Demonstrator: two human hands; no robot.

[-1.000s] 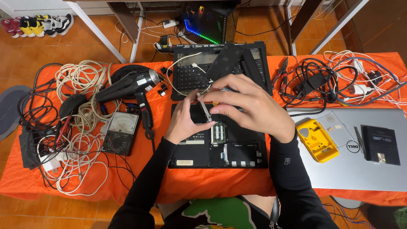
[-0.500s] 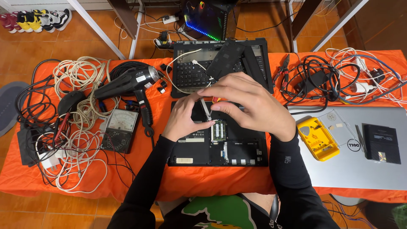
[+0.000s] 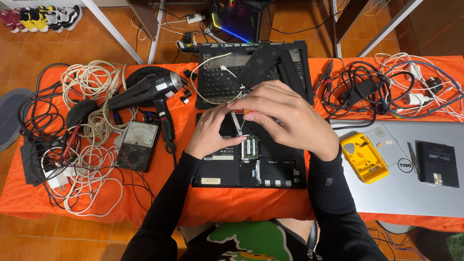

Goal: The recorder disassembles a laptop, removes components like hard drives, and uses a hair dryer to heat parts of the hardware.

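A black laptop base (image 3: 270, 169) lies upside down on the orange table, its cover off and a green memory module (image 3: 250, 146) showing. My right hand (image 3: 290, 118) hovers over it, fingers pinched on a thin metal tool (image 3: 237, 123); the tool's tip points down just above the module. My left hand (image 3: 212, 130) rests on the base's left part. Its fingertips meet those of my right hand beside the tool, and its thumb lies close to the module. Whether the left hand grips anything is hidden.
A second black laptop (image 3: 217, 82) with a loose black panel (image 3: 263, 60) sits behind. To the left are a black hair dryer (image 3: 145, 92), an analogue meter (image 3: 137, 145) and tangled cables (image 3: 82, 159). To the right are a silver laptop (image 3: 401, 193), a yellow case (image 3: 363, 157), pliers (image 3: 326, 75) and more cables (image 3: 386, 87).
Both hands have dropped closer to the open laptop base. The small dark piece held up between the fingers earlier no longer shows, and the thin tool now points at the memory module.
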